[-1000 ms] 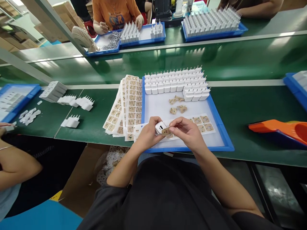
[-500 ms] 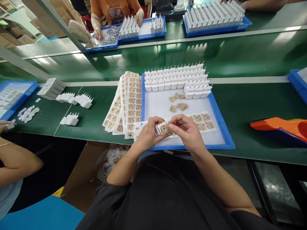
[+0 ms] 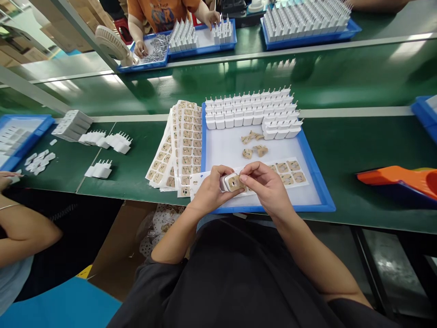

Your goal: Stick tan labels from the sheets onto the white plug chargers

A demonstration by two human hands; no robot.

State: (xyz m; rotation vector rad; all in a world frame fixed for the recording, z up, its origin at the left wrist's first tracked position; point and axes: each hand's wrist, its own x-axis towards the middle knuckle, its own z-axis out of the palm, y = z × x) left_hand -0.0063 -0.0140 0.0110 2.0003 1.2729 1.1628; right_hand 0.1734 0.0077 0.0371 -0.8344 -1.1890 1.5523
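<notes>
My left hand (image 3: 215, 187) is closed around a white plug adapter (image 3: 224, 183), held over the front of a blue-rimmed tray (image 3: 319, 184). A tan sticker (image 3: 235, 182) with a small dark cutout lies against the adapter's end face. The thumb and forefinger of my right hand (image 3: 265, 184) pinch this sticker's right edge. Beneath my hands, a partly used sticker sheet (image 3: 290, 172) lies in the tray. Crumpled tan sticker scraps (image 3: 254, 145) are behind it. Rows of white plug adapters (image 3: 239, 114), pins up, fill the back of the tray.
Stacked sticker sheets (image 3: 180, 146) overlap left of the tray. Loose white adapters (image 3: 99, 169) stand farther left, near a co-worker's arm (image 3: 25, 228). An orange and dark blue dustpan (image 3: 399, 182) lies at right. Across the bench, another person (image 3: 164, 16) works at blue trays.
My hands and the adapter stay almost still, the sticker pinched at its edge. Across the bench, the other person's hand has moved right to the small group of adapters.
</notes>
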